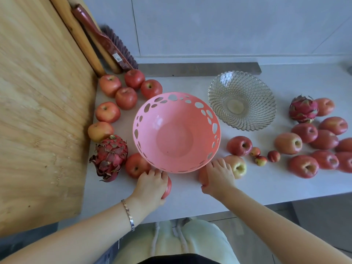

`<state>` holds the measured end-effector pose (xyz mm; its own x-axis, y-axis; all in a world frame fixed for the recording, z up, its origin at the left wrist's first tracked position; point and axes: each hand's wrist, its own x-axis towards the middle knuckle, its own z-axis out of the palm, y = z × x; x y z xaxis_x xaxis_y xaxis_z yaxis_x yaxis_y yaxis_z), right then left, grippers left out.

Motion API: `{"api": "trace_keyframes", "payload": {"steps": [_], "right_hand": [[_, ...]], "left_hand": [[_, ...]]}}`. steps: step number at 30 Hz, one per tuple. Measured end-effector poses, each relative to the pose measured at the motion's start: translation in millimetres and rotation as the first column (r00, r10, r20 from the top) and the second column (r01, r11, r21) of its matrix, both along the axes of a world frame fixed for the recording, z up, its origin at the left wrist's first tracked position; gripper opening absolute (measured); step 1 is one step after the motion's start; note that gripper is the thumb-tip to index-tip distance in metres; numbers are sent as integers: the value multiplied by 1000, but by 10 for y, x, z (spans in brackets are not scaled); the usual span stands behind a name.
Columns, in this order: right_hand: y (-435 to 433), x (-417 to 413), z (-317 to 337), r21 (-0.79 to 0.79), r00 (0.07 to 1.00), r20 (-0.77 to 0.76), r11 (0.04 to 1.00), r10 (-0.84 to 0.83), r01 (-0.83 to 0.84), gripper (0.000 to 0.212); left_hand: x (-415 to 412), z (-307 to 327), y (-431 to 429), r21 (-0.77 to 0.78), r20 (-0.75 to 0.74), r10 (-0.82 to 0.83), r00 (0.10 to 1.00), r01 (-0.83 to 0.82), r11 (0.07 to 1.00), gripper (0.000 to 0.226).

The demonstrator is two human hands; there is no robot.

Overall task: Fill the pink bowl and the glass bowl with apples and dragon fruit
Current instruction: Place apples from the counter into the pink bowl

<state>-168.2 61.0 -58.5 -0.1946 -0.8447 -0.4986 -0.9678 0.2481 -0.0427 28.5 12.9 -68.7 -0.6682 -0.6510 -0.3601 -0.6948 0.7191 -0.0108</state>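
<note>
The pink bowl (177,132) with cut-out holes stands empty in the middle of the counter. Behind it to the right is the empty patterned glass bowl (242,101). My left hand (151,187) is closed over a red apple (168,187) just in front of the pink bowl's left side. My right hand (219,176) covers another apple (202,175) at the bowl's front right. A dragon fruit (110,157) lies left of the pink bowl and a second dragon fruit (302,109) lies at the far right. Several apples lie on both sides.
A large wooden board (42,111) covers the left side. A brush (106,39) and wooden rolling pins lean against the wall at the back left. Three small red fruits (263,155) lie right of the pink bowl. The counter's front edge (247,207) is close to me.
</note>
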Motion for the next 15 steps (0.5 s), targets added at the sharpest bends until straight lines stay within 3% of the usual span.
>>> {"api": "trace_keyframes", "payload": {"steps": [3, 5, 7, 9, 11, 15], "right_hand": [[99, -64, 154, 17, 993, 82, 996, -89, 88, 69], [158, -140, 314, 4, 986, 115, 993, -119, 120, 71], [125, -217, 510, -24, 984, 139, 993, -112, 116, 64], [15, -275, 739, -26, 973, 204, 992, -112, 120, 61], [-141, -295, 935, -16, 963, 257, 996, -84, 91, 62], [-501, -274, 992, -117, 925, 379, 991, -20, 69, 85]], "left_hand": [[-46, 115, 32, 38, 114, 3, 994, -7, 999, 68], [-65, 135, 44, 66, 104, -18, 994, 11, 998, 63], [-109, 315, 13, 190, 88, -61, 994, 43, 981, 62], [-152, 559, -43, 280, -14, -51, 999, 53, 959, 59], [-213, 811, -126, 353, -139, 63, 988, -10, 936, 59], [-394, 1077, -392, 364, -401, 374, 836, -229, 903, 47]]}}
